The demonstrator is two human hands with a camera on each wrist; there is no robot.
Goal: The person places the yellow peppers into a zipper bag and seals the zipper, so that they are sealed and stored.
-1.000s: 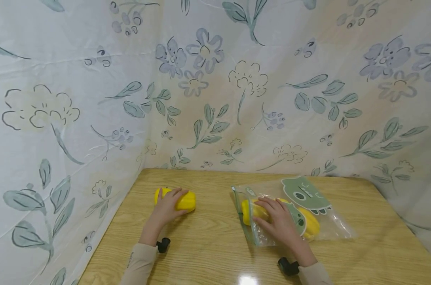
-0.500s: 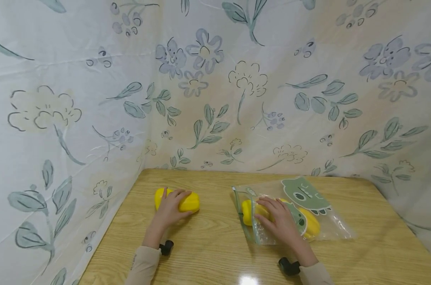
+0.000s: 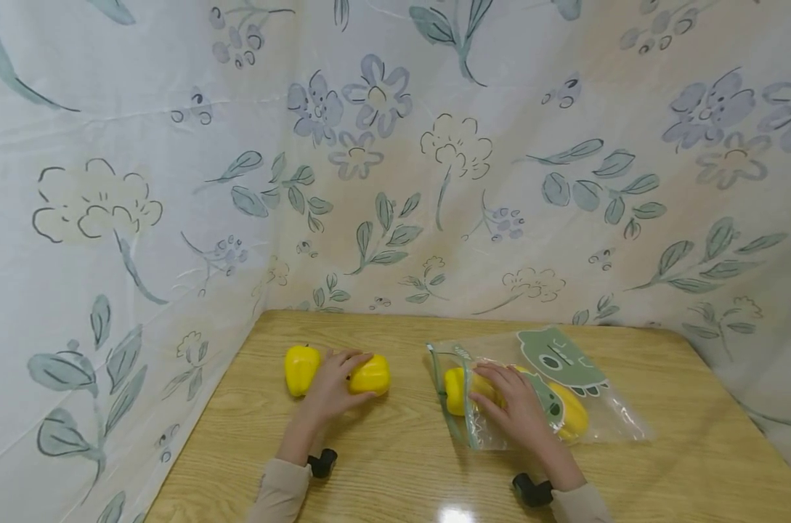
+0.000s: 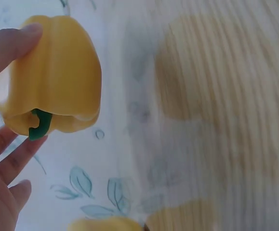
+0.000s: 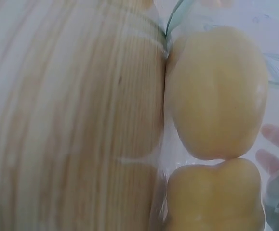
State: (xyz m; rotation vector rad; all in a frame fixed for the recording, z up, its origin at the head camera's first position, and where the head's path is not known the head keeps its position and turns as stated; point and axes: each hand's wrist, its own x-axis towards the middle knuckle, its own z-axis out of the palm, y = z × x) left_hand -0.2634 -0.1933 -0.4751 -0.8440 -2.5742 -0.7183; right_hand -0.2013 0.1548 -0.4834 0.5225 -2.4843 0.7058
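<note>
My left hand (image 3: 330,388) grips a yellow bell pepper (image 3: 372,375) over the left half of the table. The left wrist view shows this bell pepper (image 4: 57,72) with its green stem, between thumb and fingers. Just left of that hand, a second yellow bell pepper (image 3: 301,369) stands on the table. My right hand (image 3: 516,403) holds a clear zip bag (image 3: 614,418) near its opening, fingers and thumb around a pepper inside. Two yellow bell peppers lie in the bag, the upper one (image 5: 219,91) touching the lower one (image 5: 214,197) in the right wrist view.
The wood-grain table (image 3: 395,465) runs back to a floral cloth (image 3: 395,160) hanging behind it and along the left. Green cartoon prints (image 3: 558,356) partly cover the bag's contents. The bag's green-edged mouth (image 3: 450,399) faces left.
My left hand has moved right along with its bell pepper, baring the second pepper behind it on the left. My right hand and the bag have stayed almost still.
</note>
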